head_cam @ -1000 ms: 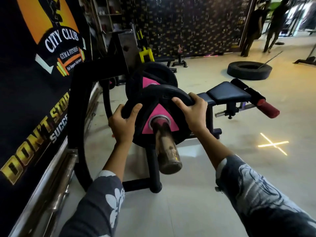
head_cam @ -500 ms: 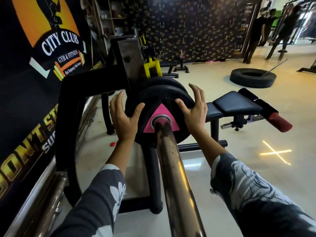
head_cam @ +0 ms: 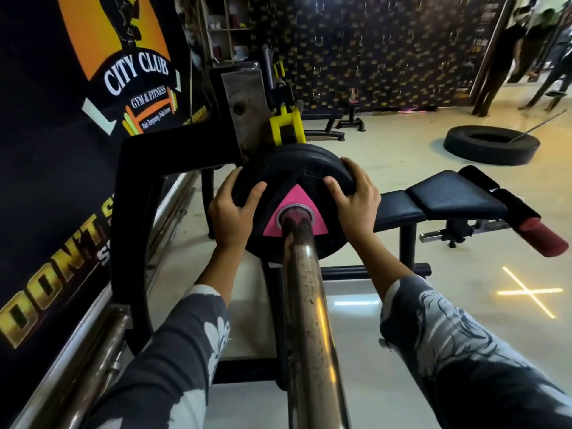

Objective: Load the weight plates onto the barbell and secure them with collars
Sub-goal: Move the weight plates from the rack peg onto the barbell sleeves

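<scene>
The black weight plate (head_cam: 294, 168), pink triangle at its hub, is threaded on the barbell sleeve (head_cam: 306, 305), and the left hand (head_cam: 233, 209) and right hand (head_cam: 356, 198) each grip its rim on opposite sides. Loading is the step in hand. Whether the plate sits flush against another behind it is unclear, so the next move likely calls for a firm push home, then a collar.

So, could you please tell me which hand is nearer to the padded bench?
Right. The right hand grips the plate on the side toward the bench; the left hand grips its far side.
</scene>
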